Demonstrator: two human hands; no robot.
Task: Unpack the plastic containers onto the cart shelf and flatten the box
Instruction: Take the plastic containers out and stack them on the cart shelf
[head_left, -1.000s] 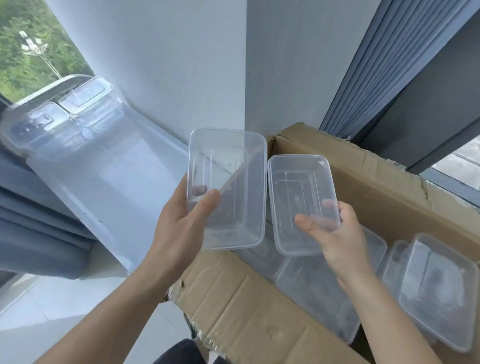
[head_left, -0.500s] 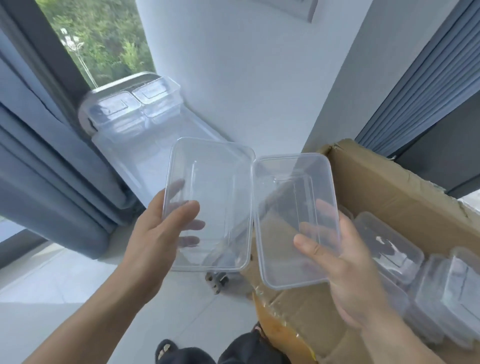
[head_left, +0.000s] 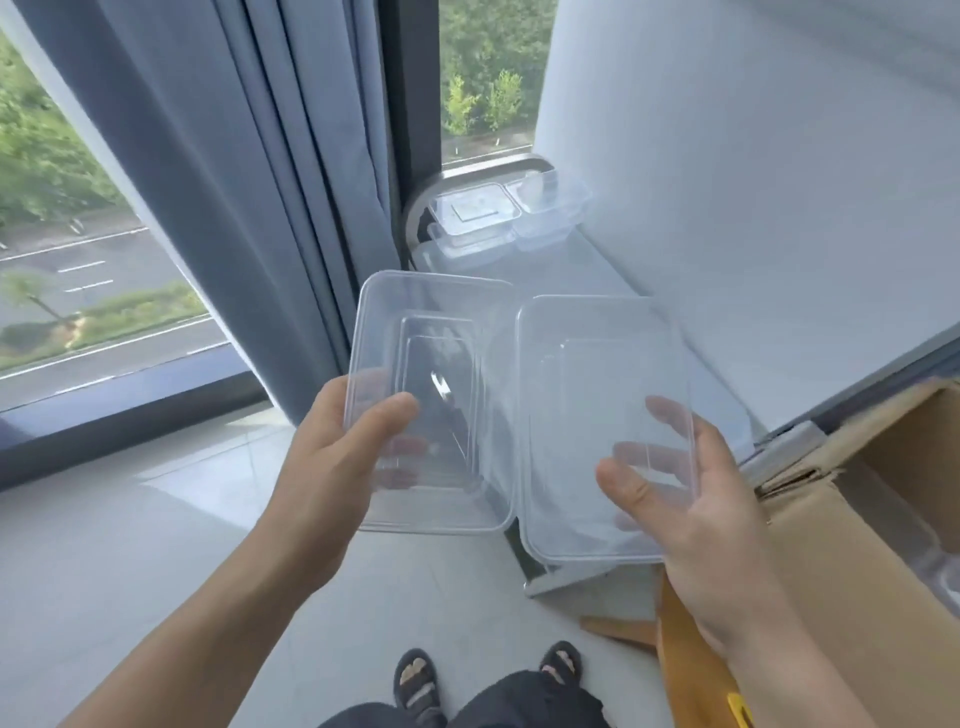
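Head view, looking down past both bare forearms. Left hand (head_left: 337, 467) grips the first container (head_left: 431, 374), a clear rectangular plastic tub. The thumb lies across its near face, and the fingers are curled behind it, showing through the plastic, clamped on the lower left edge. Right hand (head_left: 711, 519) grips the second container (head_left: 597, 395), of the same kind, in the same manner: thumb in front, fingers spread behind the wall and clamped on the lower right edge. Both tubs are held in the air side by side, broad faces turned to the camera, long edges close together; whether those edges touch cannot be told. They hang above the near end of the cart shelf (head_left: 571, 267), a pale surface running away from the person along the white wall (head_left: 753, 182). At the far end of that shelf, against the curved metal handle (head_left: 431, 195), the stacked containers (head_left: 475, 218) stand in two piles side by side. Cardboard box (head_left: 857, 519) stands open at the right edge, just beside the near corner of the cart. Something clear shows faintly inside it, too blurred to identify. Blue-grey curtain (head_left: 234, 182) hangs left of the cart, in front of a window (head_left: 78, 234) showing trees and a road. Pale floor (head_left: 130, 545) lies below, with two sandalled feet (head_left: 415, 675) at the bottom edge.
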